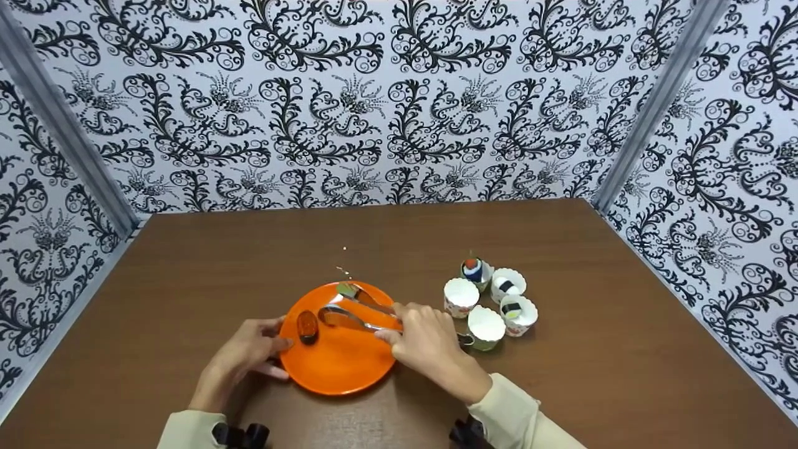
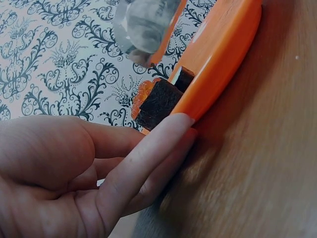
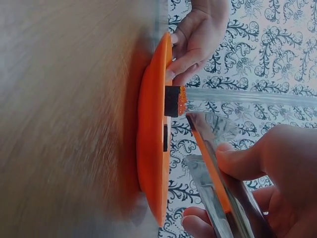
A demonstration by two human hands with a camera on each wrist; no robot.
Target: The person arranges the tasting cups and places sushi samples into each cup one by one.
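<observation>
My left hand grips the left rim of an orange plate, its fingertips at the edge. On the plate near that hand lies a dark-wrapped sushi piece topped with orange roe. Farther back on the plate is a smaller sushi piece with a dark wrap and pale top. My right hand holds metal tongs over the plate's right side. The tongs' arms stand apart with nothing between their tips in the right wrist view. In the head view, one tip overlaps the rear sushi piece.
Several paper cups cluster right of the plate, some with toy-like sushi pieces in them. Small white bits lie on the brown table behind the plate. Patterned walls enclose the back and sides.
</observation>
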